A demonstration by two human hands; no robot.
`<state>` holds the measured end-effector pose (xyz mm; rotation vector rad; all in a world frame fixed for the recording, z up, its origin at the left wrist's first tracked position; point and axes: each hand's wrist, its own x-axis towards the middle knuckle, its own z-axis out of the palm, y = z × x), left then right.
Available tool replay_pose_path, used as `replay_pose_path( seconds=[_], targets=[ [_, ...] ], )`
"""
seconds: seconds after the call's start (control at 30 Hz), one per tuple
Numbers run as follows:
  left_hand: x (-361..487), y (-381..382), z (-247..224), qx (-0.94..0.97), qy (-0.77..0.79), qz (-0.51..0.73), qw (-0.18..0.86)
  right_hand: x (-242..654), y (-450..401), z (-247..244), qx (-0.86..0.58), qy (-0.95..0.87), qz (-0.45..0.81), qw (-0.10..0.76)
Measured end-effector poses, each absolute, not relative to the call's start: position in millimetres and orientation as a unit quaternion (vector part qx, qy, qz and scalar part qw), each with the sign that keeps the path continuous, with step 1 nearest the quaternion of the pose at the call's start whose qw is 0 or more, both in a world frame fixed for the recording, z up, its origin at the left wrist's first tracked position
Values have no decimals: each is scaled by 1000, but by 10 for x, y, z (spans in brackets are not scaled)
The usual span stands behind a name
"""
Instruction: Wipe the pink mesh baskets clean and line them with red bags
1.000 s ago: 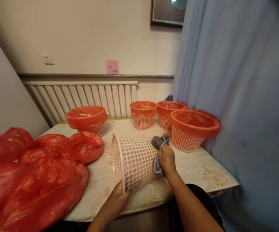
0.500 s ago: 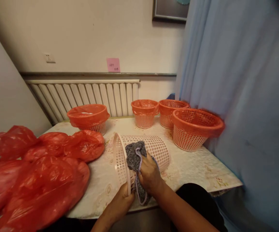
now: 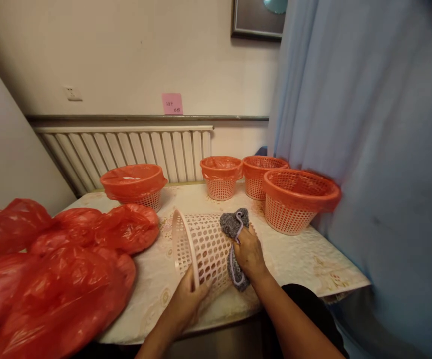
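Note:
A pale pink perforated basket (image 3: 210, 244) lies on its side on the table, its open rim toward the left. My left hand (image 3: 189, 299) grips the near part of that rim, thumb on the outside. My right hand (image 3: 250, 253) is closed on a grey cloth (image 3: 238, 269) with a lilac edge and presses it against the basket's side near the base. Folds of the cloth stick out above and below the fingers, and part of the base is hidden behind this hand.
Red-lined baskets stand at the back left (image 3: 133, 182), back middle (image 3: 221, 174), and right (image 3: 294, 204), with another (image 3: 256, 174) between the last two. Red plastic bags (image 3: 70, 284) heap at the left of the table (image 3: 156, 299). A blue curtain (image 3: 368, 149) hangs at right.
My right hand has moved the cloth rightward along the basket, from near the rim to near the base. My left hand still holds the rim. The view has shifted slightly.

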<state>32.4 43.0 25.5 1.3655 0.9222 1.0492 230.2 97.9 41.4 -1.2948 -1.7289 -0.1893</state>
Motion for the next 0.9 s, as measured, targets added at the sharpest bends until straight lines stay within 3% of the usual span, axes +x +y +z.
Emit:
replay_pose_path(
  seconds=[0.17,0.37,0.5,0.77,0.9],
  targets=[
    [443,497,461,523,395,483,581,2352,1029,400,-536,-701,-70,465],
    [382,504,314,557,400,465,560,2661,1215,331,-651,-623,-73,427],
    [328,533,312,584,393,446,552,2620,1186,328,-651,-619,-77,432],
    [335,516,302,620,379,427,538,1844,660,413,-372,-789,-72,483],
    [326,471,260,637,403,414,510,1711,581,433,-322,-810,-81,483]
  ],
)
